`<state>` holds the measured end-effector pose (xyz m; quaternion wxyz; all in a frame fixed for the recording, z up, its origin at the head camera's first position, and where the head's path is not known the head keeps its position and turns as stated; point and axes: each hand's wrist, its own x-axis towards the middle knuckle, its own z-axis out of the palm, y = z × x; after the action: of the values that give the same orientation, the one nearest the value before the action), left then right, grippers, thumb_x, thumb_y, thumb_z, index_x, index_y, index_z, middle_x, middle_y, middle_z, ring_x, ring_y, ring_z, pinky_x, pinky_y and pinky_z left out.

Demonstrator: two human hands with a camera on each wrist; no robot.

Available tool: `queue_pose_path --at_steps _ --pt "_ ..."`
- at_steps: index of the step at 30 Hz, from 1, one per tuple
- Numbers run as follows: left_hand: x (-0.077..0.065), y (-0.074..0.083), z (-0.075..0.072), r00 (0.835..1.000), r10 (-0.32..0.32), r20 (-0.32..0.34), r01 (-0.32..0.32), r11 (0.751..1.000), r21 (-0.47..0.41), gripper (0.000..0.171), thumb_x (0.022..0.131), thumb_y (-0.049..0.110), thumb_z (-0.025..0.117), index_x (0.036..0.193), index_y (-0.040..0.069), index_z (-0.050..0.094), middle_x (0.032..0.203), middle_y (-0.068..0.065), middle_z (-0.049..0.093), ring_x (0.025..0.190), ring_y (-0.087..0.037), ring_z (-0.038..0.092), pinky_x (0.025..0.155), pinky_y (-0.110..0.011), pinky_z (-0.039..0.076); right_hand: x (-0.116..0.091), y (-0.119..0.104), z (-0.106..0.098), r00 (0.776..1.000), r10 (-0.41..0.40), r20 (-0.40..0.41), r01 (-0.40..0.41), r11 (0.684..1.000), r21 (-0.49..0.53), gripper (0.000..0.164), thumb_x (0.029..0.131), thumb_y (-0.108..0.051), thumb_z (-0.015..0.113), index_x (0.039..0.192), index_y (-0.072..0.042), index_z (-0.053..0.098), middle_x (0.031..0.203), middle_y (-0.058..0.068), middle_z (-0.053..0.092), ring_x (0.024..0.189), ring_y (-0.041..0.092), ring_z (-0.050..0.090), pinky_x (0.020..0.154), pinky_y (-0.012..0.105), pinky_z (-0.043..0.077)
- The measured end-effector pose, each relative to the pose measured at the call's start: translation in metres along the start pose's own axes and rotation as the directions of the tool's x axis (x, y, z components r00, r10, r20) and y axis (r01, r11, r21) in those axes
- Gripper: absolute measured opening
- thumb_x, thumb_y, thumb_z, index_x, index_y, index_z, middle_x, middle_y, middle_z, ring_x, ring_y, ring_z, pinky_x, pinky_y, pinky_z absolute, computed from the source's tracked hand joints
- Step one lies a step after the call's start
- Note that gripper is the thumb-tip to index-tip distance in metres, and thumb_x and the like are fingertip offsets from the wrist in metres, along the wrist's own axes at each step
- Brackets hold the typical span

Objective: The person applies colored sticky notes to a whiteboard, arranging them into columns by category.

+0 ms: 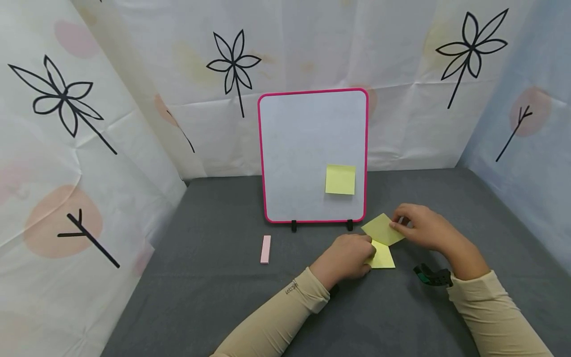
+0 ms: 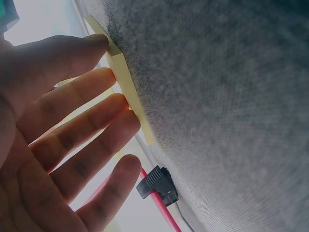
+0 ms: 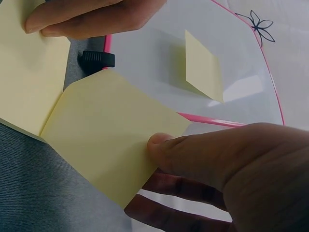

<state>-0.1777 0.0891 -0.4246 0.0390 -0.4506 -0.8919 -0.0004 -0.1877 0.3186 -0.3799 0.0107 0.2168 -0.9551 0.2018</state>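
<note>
My right hand (image 1: 419, 225) pinches a yellow sticky note (image 3: 113, 133) by its outer corner, with the thumb on its face. The sheet slants upward, its other edge still against the pad of yellow sticky notes (image 1: 383, 257) on the table. At the pad's left side my left hand (image 1: 348, 255) holds it down, fingertips on top and along its edge. In the left wrist view the thumb and fingers of that hand meet the pad's pale side (image 2: 129, 89). Another yellow sticky note (image 1: 340, 179) hangs on the lower right of the whiteboard (image 1: 303, 134).
The pink-framed whiteboard stands upright behind the hands on black feet (image 1: 294, 226). A small pale pink block (image 1: 265, 249) lies left of the left hand on the grey tablecloth (image 1: 214, 238). Patterned cloth walls (image 1: 308, 44) rise at the back and both sides.
</note>
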Motion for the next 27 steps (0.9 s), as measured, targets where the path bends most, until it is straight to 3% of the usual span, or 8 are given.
queue_pose_path --at_steps 15,27 --pt "-0.0008 0.0007 0.0001 1.0 0.004 -0.026 -0.004 1.0 0.006 0.016 0.091 0.033 0.082 0.082 0.024 0.072 0.082 0.008 0.058 0.063 -0.005 0.044 0.054 -0.022 0.032 -0.0015 0.0015 -0.0051 1.0 0.013 -0.022 -0.013 1.0 -0.007 0.006 0.1 -0.013 0.073 0.099 -0.007 0.075 0.097 0.005 0.071 0.086 0.02 0.068 0.071 0.041 0.056" --pt "-0.0001 0.0016 -0.0009 1.0 0.002 -0.014 -0.002 1.0 0.009 0.014 0.092 0.036 0.081 0.088 0.024 0.076 0.081 0.008 0.057 0.063 -0.005 0.044 0.055 -0.022 0.032 -0.0032 -0.0002 -0.0075 0.998 0.047 -0.049 -0.047 0.999 0.007 0.008 0.102 -0.014 0.072 0.103 -0.007 0.075 0.097 0.004 0.07 0.087 0.02 0.068 0.071 0.04 0.055"
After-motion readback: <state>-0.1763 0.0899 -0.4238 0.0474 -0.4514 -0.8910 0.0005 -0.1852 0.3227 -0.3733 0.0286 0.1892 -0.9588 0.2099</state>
